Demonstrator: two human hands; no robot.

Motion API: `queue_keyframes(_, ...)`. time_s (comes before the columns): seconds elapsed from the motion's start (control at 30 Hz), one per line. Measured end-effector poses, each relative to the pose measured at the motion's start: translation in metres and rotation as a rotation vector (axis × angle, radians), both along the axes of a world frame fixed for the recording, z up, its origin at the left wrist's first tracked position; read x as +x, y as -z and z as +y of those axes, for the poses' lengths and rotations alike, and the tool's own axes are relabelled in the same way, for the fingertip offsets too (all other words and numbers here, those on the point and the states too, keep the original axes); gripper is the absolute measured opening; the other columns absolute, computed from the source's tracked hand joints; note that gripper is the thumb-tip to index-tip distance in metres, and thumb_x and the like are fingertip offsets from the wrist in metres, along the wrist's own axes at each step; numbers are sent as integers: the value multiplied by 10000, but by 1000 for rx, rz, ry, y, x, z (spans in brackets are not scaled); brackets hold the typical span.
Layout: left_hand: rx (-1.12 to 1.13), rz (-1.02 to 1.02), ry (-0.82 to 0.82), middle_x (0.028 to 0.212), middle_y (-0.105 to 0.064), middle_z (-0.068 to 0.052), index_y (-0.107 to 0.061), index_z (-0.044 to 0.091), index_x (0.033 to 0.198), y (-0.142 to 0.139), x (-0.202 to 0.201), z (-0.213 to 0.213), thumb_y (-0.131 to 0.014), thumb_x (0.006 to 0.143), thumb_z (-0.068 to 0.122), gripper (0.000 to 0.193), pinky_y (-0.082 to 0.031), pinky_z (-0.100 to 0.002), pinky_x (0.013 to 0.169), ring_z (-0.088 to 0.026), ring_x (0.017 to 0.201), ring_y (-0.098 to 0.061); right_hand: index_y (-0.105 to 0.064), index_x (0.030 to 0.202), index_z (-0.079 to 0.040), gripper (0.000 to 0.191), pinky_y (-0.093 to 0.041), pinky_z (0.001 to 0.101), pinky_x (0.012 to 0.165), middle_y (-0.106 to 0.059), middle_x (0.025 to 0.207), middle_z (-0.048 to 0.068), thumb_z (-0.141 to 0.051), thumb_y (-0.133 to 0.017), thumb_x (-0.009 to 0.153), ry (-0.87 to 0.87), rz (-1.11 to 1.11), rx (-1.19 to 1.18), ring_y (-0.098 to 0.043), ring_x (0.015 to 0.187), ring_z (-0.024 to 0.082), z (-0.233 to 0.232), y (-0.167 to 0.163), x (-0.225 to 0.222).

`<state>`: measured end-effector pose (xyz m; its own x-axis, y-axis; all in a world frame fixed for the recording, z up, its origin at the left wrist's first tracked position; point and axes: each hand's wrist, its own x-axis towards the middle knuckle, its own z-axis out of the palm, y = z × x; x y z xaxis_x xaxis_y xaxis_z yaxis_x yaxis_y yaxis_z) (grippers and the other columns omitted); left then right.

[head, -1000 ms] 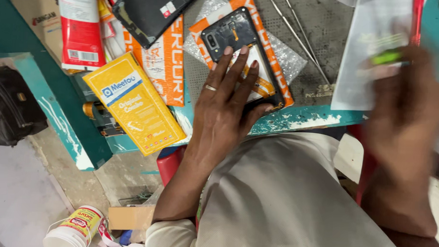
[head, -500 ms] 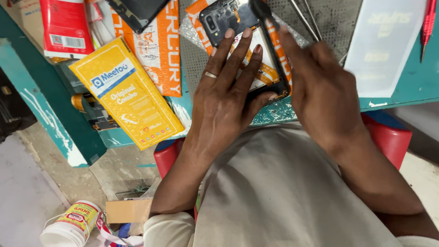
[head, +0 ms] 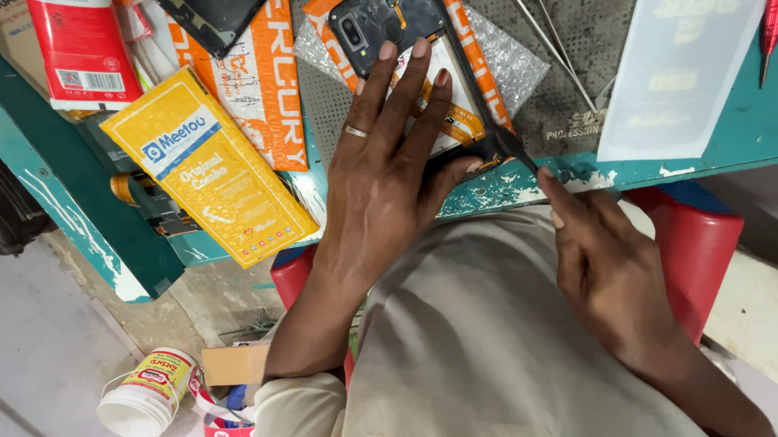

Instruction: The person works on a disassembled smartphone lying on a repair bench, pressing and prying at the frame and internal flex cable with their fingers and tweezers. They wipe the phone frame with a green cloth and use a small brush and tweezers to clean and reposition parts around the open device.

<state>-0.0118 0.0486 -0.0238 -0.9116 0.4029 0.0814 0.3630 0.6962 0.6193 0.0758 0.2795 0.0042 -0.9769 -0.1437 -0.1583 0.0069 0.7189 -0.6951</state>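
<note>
Beside the opened phone (head: 412, 51) under the left hand (head: 391, 167): yellow packet (head: 205, 169), tweezers (head: 555, 39)

Orange packet (head: 264, 85) and tweezers (head: 550, 43) flank the phone (head: 412, 47).

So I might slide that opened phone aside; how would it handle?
The opened phone probably stays stiff, though its exposed insides look fragile. It lies on bubble wrap, so it might slide easily once the left hand lifts.
</note>
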Motion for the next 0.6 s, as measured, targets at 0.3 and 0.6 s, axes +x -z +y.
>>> queue_keyframes(0.3,-9,7,-11,1628,-423,-168,-622,-8,1437,-2,0,2,-802,984,393,632,-414,-511,1289,-400,1568,-351,-581,1499,-76,497,-482,447,635,-558,921,182,80,-598,1028,-7,41,35,-576,683,303,-9,10,-42)
queue_keyframes(0.6,-18,3,-7,1628,-421,-174,-617,-14,1443,-5,-1,3,-802,982,388,639,-412,-504,1288,-401,1566,-350,-536,1546,-54,623,-501,471,725,-555,1005,193,112,-623,951,-154,303,78,-616,808,353,-33,7,-112)
